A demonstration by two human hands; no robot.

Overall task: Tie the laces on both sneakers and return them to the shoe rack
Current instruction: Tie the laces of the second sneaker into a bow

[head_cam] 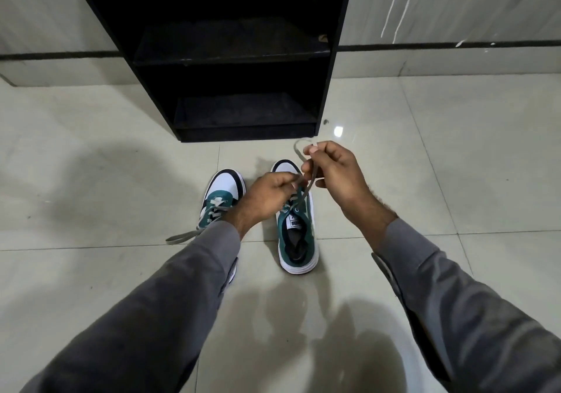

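Sneakers (296, 225) on glossy tile floor (91, 164); black rack (236, 58) against wall.

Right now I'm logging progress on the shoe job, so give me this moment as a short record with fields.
setting: tiled floor in front of a black shoe rack
right sneaker: laces being tied
left hand: pinches lace above the right sneaker
right hand: holds a lace loop
left sneaker: untied, grey lace trailing on floor
rack shelves: no shoes visible
stage: first sneaker in progress
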